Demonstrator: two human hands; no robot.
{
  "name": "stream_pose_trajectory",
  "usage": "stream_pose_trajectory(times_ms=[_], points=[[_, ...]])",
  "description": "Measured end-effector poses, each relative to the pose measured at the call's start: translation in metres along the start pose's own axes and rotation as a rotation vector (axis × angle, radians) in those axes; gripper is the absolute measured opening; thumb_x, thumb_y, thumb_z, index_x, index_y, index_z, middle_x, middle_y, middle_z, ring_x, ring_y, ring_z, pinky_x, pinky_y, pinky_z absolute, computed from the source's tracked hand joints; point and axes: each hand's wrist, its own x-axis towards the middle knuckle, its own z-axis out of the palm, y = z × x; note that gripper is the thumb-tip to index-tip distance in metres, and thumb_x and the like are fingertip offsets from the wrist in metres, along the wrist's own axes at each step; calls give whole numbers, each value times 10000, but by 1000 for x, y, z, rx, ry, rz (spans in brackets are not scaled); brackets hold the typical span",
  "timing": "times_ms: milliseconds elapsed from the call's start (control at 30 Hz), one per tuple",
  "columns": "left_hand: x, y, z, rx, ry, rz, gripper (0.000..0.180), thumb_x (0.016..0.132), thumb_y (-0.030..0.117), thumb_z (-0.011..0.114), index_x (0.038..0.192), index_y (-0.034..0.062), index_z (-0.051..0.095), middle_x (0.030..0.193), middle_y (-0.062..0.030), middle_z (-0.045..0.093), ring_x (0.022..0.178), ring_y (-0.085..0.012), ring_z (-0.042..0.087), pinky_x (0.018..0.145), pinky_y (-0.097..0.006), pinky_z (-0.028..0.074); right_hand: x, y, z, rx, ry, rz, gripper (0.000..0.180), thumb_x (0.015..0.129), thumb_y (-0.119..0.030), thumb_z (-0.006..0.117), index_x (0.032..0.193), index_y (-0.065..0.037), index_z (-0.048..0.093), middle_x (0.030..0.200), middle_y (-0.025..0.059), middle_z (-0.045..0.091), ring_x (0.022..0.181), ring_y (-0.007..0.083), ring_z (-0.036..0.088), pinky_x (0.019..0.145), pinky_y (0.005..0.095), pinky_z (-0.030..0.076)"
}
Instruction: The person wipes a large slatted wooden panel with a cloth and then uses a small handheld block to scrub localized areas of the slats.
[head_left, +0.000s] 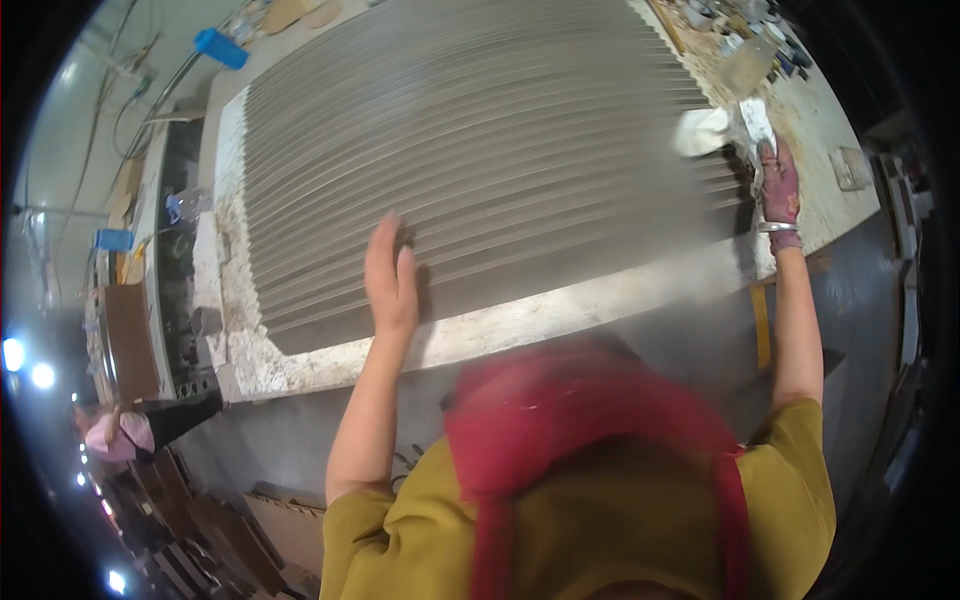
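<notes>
panel: big grey ribbed slab (480, 150), lies flat on the bench (330, 355), fills most of it
left hand (390, 275): open, fingers straight, palm flat on the panel's near ribs, gripping nothing
right hand (778, 185): gloved, closed round a scraper (755, 120) at the panel's far right edge; a white lump (700, 130) sits just beside the blade
handling: you likely have a heavy, stiff, brittle piece; thin rib crests look prone to chipping
hold: take it by the long edges, not the ribs; judge it a two-hand lift at least
surface: matte, dusty, parallel ridges; probably not slippery
bench: crusted with white residue, rough
clutter: small bottles (760, 45) at far right
</notes>
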Motion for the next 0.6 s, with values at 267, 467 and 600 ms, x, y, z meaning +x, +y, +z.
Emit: stream_pose_trajectory(times_ms=[267, 467, 600], points=[[43, 78, 1, -1992, -206, -425, 828, 877, 695, 167, 1326, 59, 448, 1427, -135, 378, 1332, -352, 300, 1087, -490, 246, -60, -197, 101, 800, -429, 154, 456, 935, -307, 516, 1248, 24, 497, 1126, 85, 593, 1014, 158, 538, 888, 277, 408], [12, 62, -20, -2040, -307, -312, 886, 840, 745, 171, 1283, 52, 501, 1390, -130, 434, 1317, -358, 328, 1093, -511, 228, -85, -232, 119, 1041, -547, 378, 480, 929, -329, 521, 1259, 16, 476, 1140, 82, 567, 1041, 135, 518, 913, 264, 392], [10, 91, -12, -924, -27, -283, 804, 880, 675, 317, 1393, 58, 361, 1475, -139, 284, 1374, -330, 200, 1114, -475, 124, -103, -251, 131, 964, -764, 229, 619, 928, -392, 487, 1369, 19, 344, 1265, 110, 494, 1135, 164, 479, 968, 281, 360]])
